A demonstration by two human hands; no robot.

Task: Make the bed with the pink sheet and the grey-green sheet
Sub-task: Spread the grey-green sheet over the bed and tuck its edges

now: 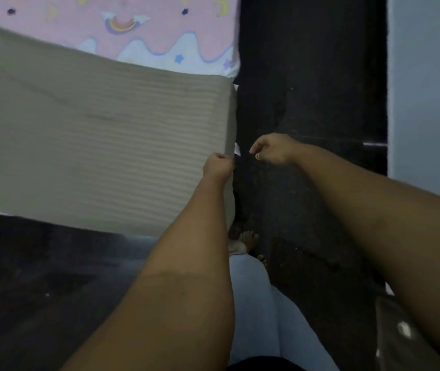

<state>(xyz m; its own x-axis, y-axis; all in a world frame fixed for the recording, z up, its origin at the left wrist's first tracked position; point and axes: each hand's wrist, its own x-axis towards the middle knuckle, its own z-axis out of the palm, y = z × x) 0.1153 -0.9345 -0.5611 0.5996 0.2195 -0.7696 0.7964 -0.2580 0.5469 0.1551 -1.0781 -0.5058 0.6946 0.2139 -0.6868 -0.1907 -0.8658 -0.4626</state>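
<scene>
Grey-green sheet point(93, 135) spread across left half of frame, overlying pink sheet point(144, 30) visible at top; left hand point(217, 167) fisted, pinching its right edge at centre; right hand point(271, 149) just beside, fingers curled, grip indeterminable; dark floor point(315, 103) at right.
</scene>
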